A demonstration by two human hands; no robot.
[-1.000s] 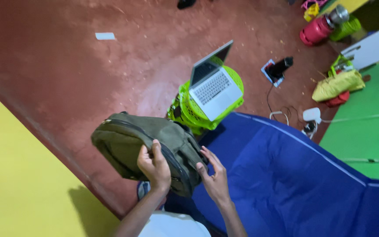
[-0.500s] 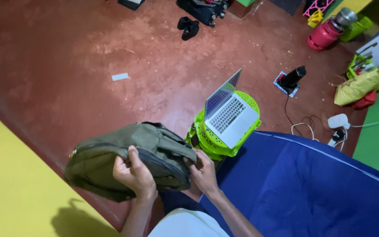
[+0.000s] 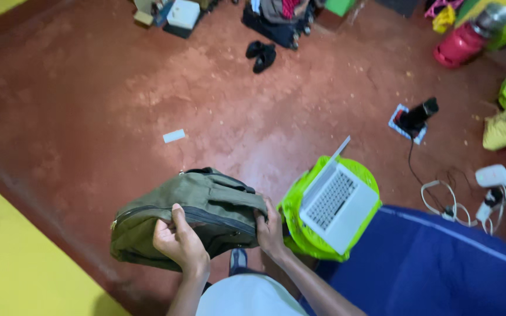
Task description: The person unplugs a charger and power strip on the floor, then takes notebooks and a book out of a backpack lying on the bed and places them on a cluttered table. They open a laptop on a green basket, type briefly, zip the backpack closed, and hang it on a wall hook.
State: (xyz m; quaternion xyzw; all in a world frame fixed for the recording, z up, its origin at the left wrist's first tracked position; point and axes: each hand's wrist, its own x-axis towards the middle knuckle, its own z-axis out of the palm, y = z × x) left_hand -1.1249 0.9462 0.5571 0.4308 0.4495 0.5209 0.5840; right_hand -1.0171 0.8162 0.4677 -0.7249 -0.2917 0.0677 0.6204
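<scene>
Both hands closed in grip on olive-green bag [image 3: 188, 216]: left hand [image 3: 180, 243] at near long side, right hand [image 3: 270, 231] at right end, long axis lying left-to-right.

Laptop [image 3: 339, 206] on stool [image 3: 300, 234] — right of backpack [image 3: 194, 213]

Bag [image 3: 206, 213]: olive green, dark zip lines. Floor [image 3: 89, 105]: red-brown, mottled with paler dusty patches. Wall [image 3: 19, 263] at floor's left edge: plain yellow. Stool [image 3: 300, 234]: lime green. Laptop [image 3: 338, 205]: silver, grey keys. Bedding [image 3: 440, 269]: deep blue with a thin pale stripe. Shoes [image 3: 262, 55]: black. Paper slip [image 3: 174, 136]: white. Jug [image 3: 461, 44] near floor's top right corner: red.
</scene>
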